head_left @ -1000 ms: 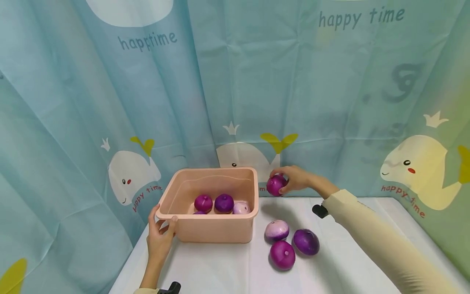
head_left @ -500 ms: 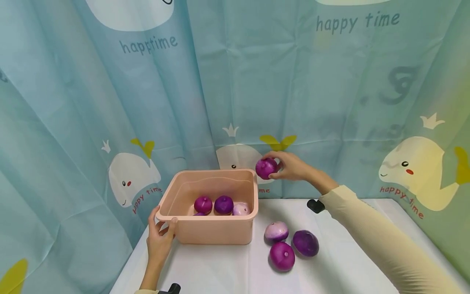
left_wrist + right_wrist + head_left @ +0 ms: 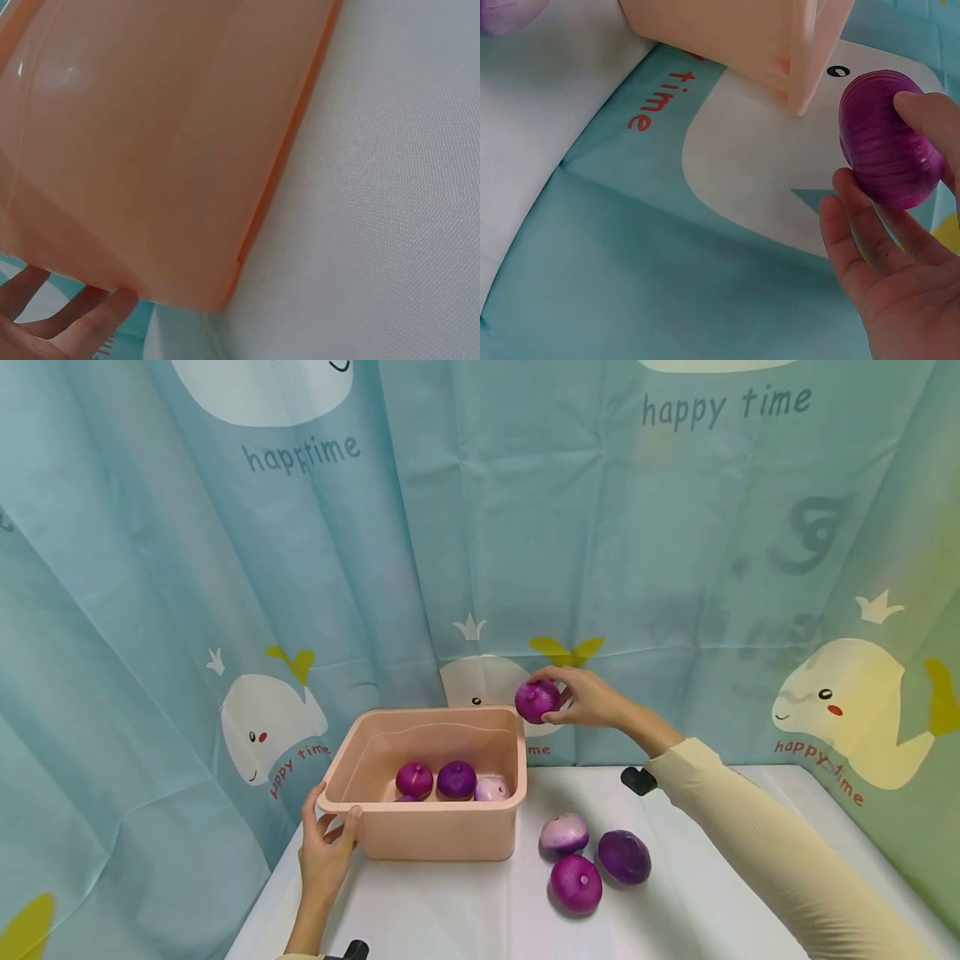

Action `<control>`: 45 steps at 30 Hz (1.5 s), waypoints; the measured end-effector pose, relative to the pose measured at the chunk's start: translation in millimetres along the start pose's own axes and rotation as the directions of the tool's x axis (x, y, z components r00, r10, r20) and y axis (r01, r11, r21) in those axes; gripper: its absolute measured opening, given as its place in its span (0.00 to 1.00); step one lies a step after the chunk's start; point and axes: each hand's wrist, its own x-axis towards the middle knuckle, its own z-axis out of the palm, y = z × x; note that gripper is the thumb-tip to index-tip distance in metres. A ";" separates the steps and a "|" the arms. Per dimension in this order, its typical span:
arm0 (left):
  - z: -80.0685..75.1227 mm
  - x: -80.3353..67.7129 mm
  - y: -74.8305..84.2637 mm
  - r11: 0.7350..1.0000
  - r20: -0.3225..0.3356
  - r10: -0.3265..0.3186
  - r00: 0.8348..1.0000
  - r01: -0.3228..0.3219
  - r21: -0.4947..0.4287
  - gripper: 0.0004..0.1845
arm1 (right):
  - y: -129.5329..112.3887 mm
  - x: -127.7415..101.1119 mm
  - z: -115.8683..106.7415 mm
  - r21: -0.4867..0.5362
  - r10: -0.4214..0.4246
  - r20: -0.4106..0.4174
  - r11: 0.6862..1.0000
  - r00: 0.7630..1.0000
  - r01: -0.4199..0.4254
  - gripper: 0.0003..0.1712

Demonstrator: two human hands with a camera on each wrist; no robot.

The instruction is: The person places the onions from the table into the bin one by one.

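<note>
Nearest, the left hand (image 3: 324, 852) grips the near left corner of the pink tub (image 3: 442, 842), thumb on the rim and fingers down the outside wall (its wrist view shows only fingertips under the tub's base, the rest cut off). Three purple onions (image 3: 576, 882) lie loose on the desk (image 3: 465, 918) just right of the tub. Inside the tub sit three onions (image 3: 457, 778), plus a sliver of a fourth mostly hidden by the front wall. Farther back, the right hand (image 3: 592, 697) grasps a purple onion (image 3: 537, 701), held in the air above the tub's far right corner.
</note>
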 end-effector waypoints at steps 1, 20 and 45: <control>-0.1 0.0 -0.1 1.000 -0.001 0.000 1.000 0.000 0.003 0.40 | 0.0 1.0 0.7 0.000 -0.002 0.002 1.000 1.000 0.002 0.34; -1.9 -0.3 -0.9 1.000 0.002 -0.011 1.000 0.011 -0.008 0.41 | -36.3 46.0 37.1 -0.026 -0.111 0.153 0.993 0.982 0.117 0.29; 0.7 1.3 -3.2 1.000 -0.003 0.016 1.000 -0.016 -0.026 0.40 | -73.9 95.3 99.9 -0.156 0.085 0.344 0.987 0.935 -0.033 0.24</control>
